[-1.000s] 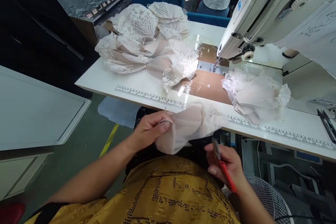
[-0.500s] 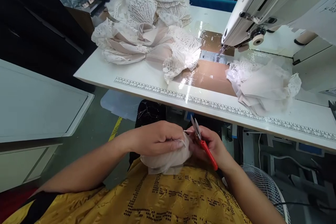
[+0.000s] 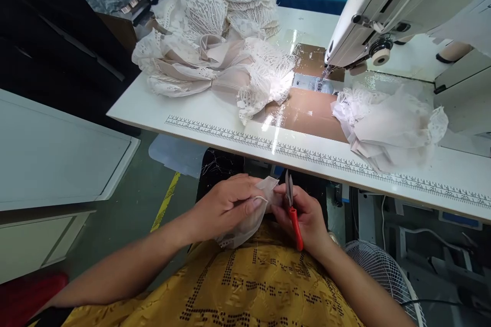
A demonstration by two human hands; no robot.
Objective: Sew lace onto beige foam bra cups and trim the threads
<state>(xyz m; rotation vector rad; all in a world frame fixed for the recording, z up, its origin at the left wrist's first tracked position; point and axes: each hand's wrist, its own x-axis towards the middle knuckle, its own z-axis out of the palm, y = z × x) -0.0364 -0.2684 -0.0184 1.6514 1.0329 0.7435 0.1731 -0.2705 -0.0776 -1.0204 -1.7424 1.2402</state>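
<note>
Above my lap, my left hand [image 3: 233,204] is closed on a piece of sheer pale fabric [image 3: 249,226], thumb on top near a seamed edge. My right hand [image 3: 305,217] holds small scissors with red handles [image 3: 295,230], blades pointing up and away from me. Its fingertips also touch the fabric's right edge. The blades stand beside the fabric, apart from its upper corner. Part of the fabric is hidden beneath my left hand.
On the white sewing table [image 3: 153,112] lie a heap of cream lace pieces [image 3: 195,56] at left and a smaller pile [image 3: 391,122] at right. A sewing machine [image 3: 368,15] stands between. A ruler strip [image 3: 326,158] lines the front edge. A fan [image 3: 383,271] stands below right.
The fabric has been turned, so a corner now sticks up between my hands. The scissors have swung more upright. My left hand has shifted slightly left and tilted.
</note>
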